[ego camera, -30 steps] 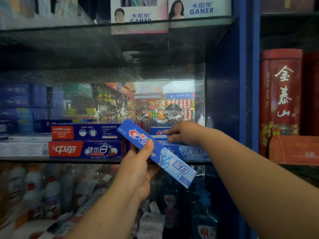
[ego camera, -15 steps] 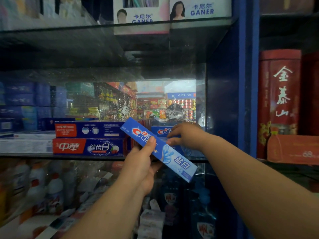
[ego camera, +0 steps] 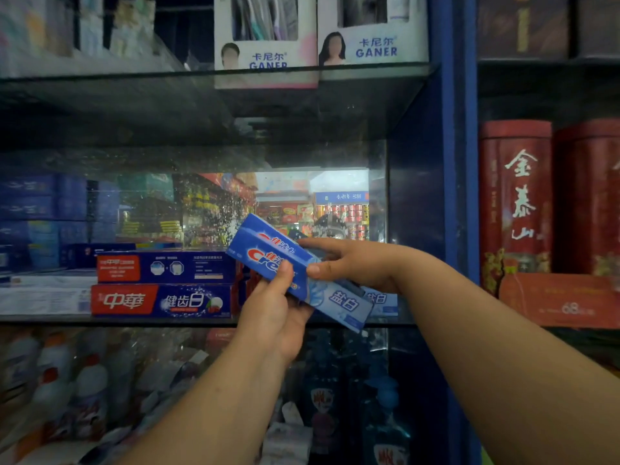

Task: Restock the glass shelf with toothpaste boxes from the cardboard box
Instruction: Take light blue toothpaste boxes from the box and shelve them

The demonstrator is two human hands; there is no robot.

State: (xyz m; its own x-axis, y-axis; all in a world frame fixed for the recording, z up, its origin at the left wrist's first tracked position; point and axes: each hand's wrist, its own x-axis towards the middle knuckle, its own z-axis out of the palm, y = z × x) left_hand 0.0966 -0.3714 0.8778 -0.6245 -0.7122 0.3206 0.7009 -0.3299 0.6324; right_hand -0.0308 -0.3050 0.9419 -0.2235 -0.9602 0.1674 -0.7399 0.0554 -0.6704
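Observation:
A blue Crest toothpaste box [ego camera: 335, 297] is tilted in front of the glass shelf [ego camera: 167, 319]. My left hand [ego camera: 275, 317] grips it from below, thumb pressed on the logo. My right hand [ego camera: 349, 263] holds the same box from the right, thumb on its front and fingers curled over its top edge. Behind it another blue Crest box [ego camera: 382, 302] lies on the shelf, mostly hidden. Two red-and-blue toothpaste boxes [ego camera: 164, 283] are stacked to the left. The cardboard box is out of view.
A blue shelf post [ego camera: 456, 162] stands right of the hands, with red tins [ego camera: 516, 196] beyond it. White Ganer boxes [ego camera: 318, 52] sit on the shelf above. Bottles [ego camera: 67, 380] fill the shelf below.
My right hand left the box lying on the shelf and took hold of the tilted box. My left hand raised that box a little toward the shelf.

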